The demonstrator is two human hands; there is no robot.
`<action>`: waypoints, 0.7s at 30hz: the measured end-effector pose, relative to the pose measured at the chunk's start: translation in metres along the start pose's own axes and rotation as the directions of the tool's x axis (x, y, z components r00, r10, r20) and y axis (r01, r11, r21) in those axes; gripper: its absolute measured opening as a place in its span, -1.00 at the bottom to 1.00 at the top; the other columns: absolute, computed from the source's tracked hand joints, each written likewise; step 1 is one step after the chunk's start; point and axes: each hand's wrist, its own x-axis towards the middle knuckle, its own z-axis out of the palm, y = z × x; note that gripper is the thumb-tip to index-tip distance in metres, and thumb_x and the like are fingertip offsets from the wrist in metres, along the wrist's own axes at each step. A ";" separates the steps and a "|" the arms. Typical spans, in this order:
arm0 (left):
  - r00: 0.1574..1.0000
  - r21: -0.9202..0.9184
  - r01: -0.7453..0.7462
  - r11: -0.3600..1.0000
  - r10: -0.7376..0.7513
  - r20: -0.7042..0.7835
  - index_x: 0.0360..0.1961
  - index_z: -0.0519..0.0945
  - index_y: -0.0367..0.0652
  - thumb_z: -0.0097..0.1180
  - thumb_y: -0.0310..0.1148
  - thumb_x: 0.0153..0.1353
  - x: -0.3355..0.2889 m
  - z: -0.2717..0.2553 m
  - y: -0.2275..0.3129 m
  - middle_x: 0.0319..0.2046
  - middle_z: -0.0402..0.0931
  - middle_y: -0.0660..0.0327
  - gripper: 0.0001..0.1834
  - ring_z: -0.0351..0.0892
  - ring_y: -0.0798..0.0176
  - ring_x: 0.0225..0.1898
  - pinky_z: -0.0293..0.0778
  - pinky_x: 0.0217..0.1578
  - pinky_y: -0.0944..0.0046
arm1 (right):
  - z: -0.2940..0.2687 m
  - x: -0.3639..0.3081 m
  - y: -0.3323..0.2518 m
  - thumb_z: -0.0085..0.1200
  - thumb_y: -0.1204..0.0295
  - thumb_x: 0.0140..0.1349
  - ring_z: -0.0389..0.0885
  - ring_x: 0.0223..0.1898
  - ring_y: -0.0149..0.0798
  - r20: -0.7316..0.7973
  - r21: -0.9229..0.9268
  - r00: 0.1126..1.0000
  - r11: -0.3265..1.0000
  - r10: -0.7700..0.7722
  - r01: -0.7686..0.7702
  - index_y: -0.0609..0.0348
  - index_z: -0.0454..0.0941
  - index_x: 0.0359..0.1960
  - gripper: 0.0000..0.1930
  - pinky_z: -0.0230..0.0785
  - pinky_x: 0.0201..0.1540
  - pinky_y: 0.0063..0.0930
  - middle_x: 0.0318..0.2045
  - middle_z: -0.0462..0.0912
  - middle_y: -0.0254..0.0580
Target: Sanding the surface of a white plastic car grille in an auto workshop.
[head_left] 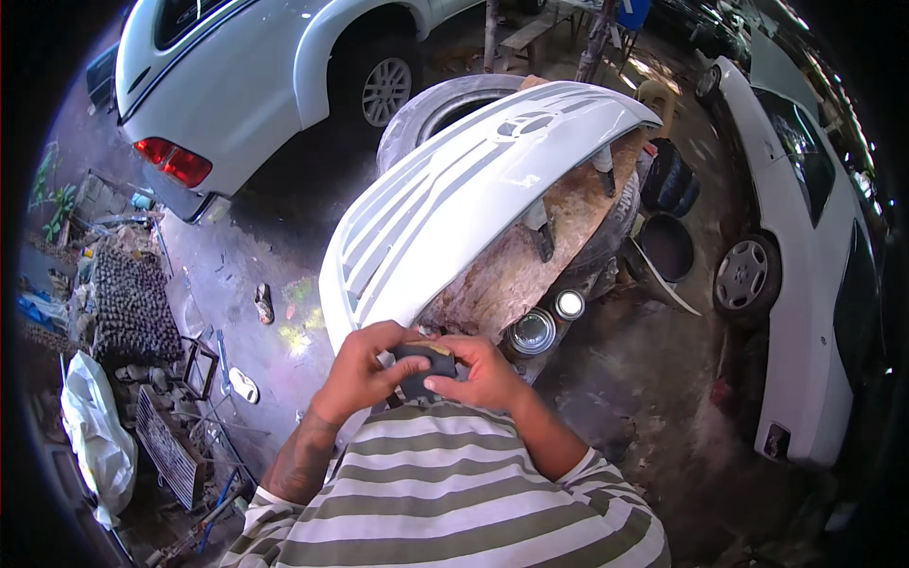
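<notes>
Close in front of my body, both hands hold a small folded piece of dark grey sandpaper (428, 377) with a tan edge along its top. My left hand (372, 364) grips its left side, thumb across the front. My right hand (485, 375) pinches the right side, its thumb also over the front. Just beyond my hands lies a glossy white car grille panel (478, 204) with long grey slots. It rests on a worn brown board (502, 284), tilted away to the far right.
Two round metal cans (532, 331) stand right of my hands. A tyre (417, 118) lies behind the panel. A white vehicle (246, 85) is parked far left, a white car (795, 218) at right. Sandals (244, 385), a metal grate (169, 445) and scrap litter the left floor.
</notes>
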 end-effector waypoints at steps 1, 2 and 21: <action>0.993 -0.125 0.036 0.991 -0.050 -0.110 -0.05 0.68 -0.28 0.44 -0.39 0.09 -0.004 0.001 -0.005 -0.34 0.69 0.14 -0.62 0.63 0.24 -0.31 0.52 -0.19 0.24 | 0.001 0.002 0.001 0.36 0.46 0.13 0.59 0.02 -0.31 0.010 0.209 0.998 0.976 -0.065 0.061 0.33 0.55 0.16 -0.47 0.37 0.16 -0.41 0.02 0.67 -0.17; 0.976 -0.254 0.077 0.964 -0.126 -0.179 -0.15 0.69 -0.28 0.43 -0.43 0.11 -0.007 0.001 -0.006 -0.38 0.68 0.23 -0.71 0.57 0.40 -0.33 0.49 -0.21 0.34 | 0.003 0.001 0.016 0.45 0.43 0.08 0.58 0.06 -0.27 0.049 0.460 0.994 0.886 -0.093 0.060 0.34 0.43 0.28 -0.29 0.36 0.17 -0.39 0.14 0.60 -0.16; 0.877 -0.588 0.108 0.801 -0.355 -0.323 0.13 0.50 -0.24 0.41 -0.28 0.19 -0.023 0.004 -0.028 -0.06 0.59 0.15 -0.46 0.55 0.27 0.02 0.43 0.08 0.26 | -0.009 0.023 0.014 -0.04 0.33 0.46 0.50 0.12 -0.24 -0.640 0.040 0.733 0.943 -0.230 0.331 0.38 0.38 0.26 -0.55 0.37 0.16 -0.35 0.13 0.53 -0.09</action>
